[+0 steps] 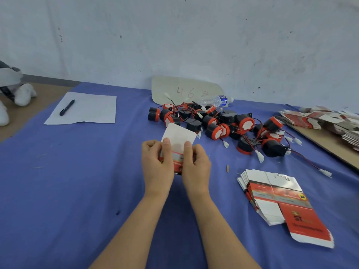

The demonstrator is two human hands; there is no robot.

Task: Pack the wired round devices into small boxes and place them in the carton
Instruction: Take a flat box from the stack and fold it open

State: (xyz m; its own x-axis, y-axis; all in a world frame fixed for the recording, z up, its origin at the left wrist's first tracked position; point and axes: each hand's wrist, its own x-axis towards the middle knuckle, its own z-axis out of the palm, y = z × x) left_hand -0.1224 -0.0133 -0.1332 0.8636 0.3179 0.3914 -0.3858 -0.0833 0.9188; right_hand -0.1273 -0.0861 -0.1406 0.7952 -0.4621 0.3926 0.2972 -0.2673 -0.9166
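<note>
While both hands meet at the centre of the blue table point(97, 181), the left hand point(157, 164) and right hand point(196, 164) curl their fingers point(166, 145) around a small red-and-white box point(179, 144), with wired round devices point(223, 123) heaped toward 1 o'clock and flat boxes point(279, 199) stacked at 4 o'clock.

Blue cloth point(97, 171), black-and-red devices point(213, 123), red-and-white small box point(178, 148), white paper point(87, 109), black pen point(67, 107)
</note>
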